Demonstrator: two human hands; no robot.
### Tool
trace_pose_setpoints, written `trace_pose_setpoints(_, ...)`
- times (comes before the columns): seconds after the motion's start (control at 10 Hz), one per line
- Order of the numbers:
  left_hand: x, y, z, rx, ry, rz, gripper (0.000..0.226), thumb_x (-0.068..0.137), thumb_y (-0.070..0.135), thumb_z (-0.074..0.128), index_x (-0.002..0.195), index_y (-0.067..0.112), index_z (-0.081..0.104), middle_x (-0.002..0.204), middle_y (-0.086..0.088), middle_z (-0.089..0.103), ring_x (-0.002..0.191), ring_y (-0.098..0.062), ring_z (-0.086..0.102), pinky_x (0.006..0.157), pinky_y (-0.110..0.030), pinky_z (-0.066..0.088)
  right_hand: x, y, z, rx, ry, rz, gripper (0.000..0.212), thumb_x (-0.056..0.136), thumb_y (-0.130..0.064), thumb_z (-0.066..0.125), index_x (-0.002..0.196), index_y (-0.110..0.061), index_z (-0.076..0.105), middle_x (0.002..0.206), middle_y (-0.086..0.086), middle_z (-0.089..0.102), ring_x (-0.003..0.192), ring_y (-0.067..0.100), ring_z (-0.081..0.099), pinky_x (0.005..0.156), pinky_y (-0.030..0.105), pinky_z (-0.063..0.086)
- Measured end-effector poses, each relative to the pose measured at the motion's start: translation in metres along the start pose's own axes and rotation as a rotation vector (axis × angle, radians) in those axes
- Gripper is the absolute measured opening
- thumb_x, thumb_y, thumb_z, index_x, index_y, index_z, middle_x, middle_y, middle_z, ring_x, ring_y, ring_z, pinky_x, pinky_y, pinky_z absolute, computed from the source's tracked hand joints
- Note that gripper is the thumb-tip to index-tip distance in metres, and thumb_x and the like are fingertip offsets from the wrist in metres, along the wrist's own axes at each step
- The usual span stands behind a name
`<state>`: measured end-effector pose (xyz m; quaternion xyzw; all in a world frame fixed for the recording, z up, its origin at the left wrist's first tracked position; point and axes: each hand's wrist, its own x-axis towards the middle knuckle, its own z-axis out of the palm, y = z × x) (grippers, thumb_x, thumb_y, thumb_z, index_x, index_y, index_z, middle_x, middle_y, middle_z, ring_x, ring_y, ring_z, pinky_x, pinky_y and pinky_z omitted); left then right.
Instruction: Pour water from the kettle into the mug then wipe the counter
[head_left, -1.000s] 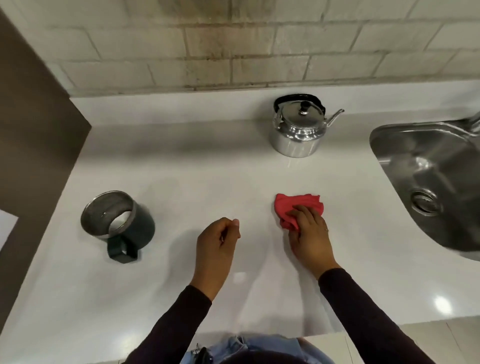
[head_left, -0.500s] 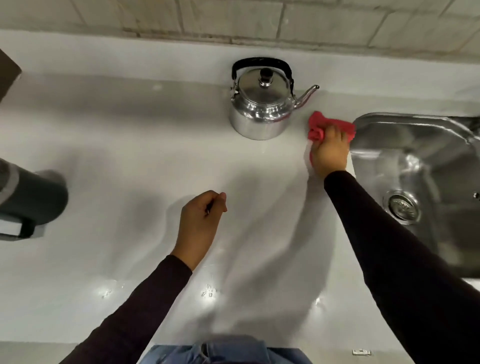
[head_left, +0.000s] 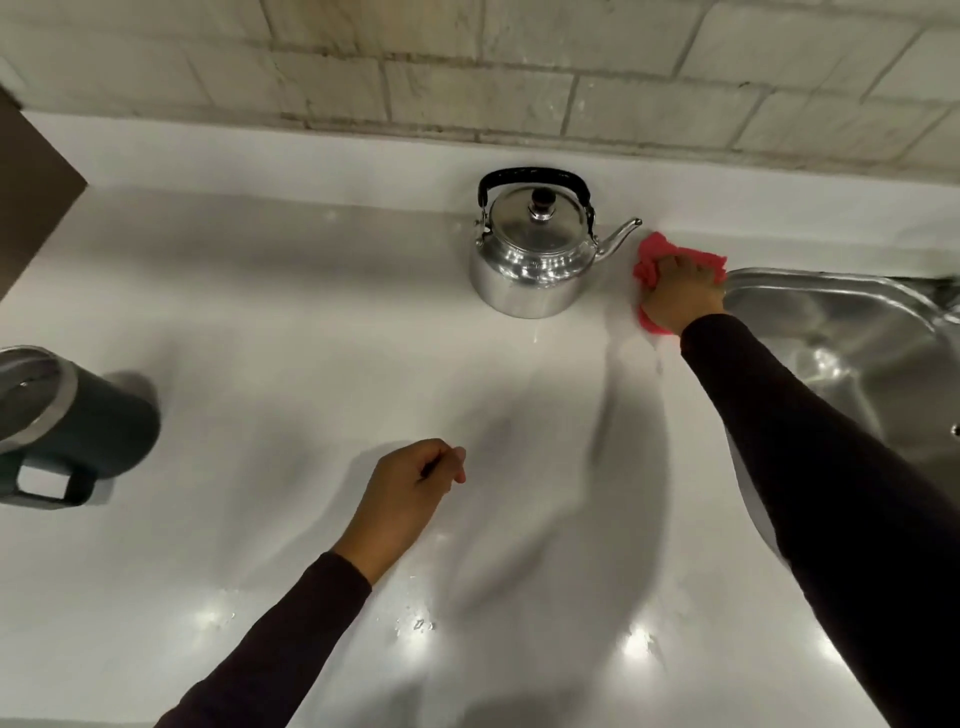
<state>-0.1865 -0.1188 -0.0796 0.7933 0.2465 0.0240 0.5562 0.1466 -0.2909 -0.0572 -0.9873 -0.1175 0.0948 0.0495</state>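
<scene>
A shiny steel kettle (head_left: 535, 254) with a black handle stands upright at the back of the white counter (head_left: 291, 374), spout pointing right. My right hand (head_left: 680, 296) presses a red cloth (head_left: 655, 249) onto the counter just right of the spout, beside the sink rim. A dark green mug (head_left: 78, 431) with a steel rim stands at the far left edge, partly cut off. My left hand (head_left: 410, 493) hovers over the counter's middle, fingers loosely curled, holding nothing.
A steel sink (head_left: 852, 343) is sunk into the counter at the right. A tiled wall (head_left: 519, 67) runs along the back. A dark panel (head_left: 31, 197) borders the far left. Water droplets (head_left: 415, 623) glisten near the counter's front edge.
My right hand slid the red cloth from the counter's middle to the back right, next to the kettle spout and sink. The view moved closer; the left hand stayed roughly put.
</scene>
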Motion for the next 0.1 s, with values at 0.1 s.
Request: trace_pose_setpoints(0.1,0.0022,0.0082,-0.022,0.022,-0.061,0.023,0.032,0.089,0.032,0.052,0.059,0.032,0.062,0.067,0.016,0.066,0.063,0.003,0.058,0.061,-0.004,0.042,-0.0353,-0.0218,-0.0081,-0.054,0.046,-0.065,0.043,0.086,-0.025,0.05,0.127,-0.011,0.053,0.13,0.019,0.055,0.12,0.042,0.048,0.102,0.053,0.038)
